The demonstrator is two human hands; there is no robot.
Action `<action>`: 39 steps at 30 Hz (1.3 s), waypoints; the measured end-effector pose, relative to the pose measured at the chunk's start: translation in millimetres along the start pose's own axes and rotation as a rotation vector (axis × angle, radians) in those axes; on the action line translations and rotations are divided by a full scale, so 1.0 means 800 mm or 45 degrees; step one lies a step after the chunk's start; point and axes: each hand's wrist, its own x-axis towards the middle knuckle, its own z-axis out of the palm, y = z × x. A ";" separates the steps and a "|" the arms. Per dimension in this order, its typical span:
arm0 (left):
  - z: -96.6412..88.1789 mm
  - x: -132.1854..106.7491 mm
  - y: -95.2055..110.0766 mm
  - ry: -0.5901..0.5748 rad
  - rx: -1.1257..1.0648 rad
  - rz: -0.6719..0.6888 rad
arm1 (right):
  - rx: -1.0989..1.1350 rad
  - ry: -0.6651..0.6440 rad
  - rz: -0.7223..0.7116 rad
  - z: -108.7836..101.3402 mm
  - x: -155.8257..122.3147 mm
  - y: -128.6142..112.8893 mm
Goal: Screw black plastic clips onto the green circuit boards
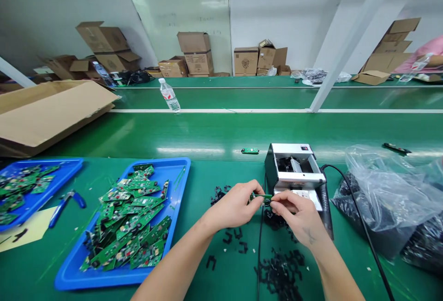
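Note:
My left hand [236,206] and my right hand [298,215] meet over the green bench, both pinching a small green circuit board [263,197] between their fingertips. The board is held level just in front of a small white and black machine [294,169]. Loose black plastic clips [282,268] lie scattered on the bench under and around my hands. A blue tray [173,190] piled with several green circuit boards [129,220] sits to the left of my left forearm.
A second blue tray [65,171] with boards and blue-handled cutters [64,204] lie far left. A clear bag of black parts [391,199] is at right, with the machine's black cable [363,227]. A water bottle [169,94], a stray board [249,150] and cardboard boxes [197,54] stand beyond.

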 end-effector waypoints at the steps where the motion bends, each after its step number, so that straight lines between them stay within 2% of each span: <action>1: 0.001 0.000 0.000 -0.002 -0.005 -0.010 | -0.020 0.013 -0.007 0.000 0.000 -0.001; 7: 0.005 -0.001 0.006 0.018 -0.032 -0.068 | -0.161 0.141 -0.094 0.003 -0.005 -0.011; 13: 0.006 -0.001 0.009 0.092 -0.061 0.018 | -0.315 0.265 -0.190 0.009 -0.011 -0.011; 25: 0.017 0.008 0.006 0.128 -0.201 0.017 | -0.490 0.366 -0.334 0.008 -0.013 -0.008; 32: 0.020 0.011 0.001 0.193 -0.175 0.149 | -0.619 0.387 -0.408 0.005 -0.016 -0.011; 39: 0.035 0.019 -0.015 0.135 -0.159 0.437 | -0.811 0.410 -0.466 -0.010 -0.033 0.000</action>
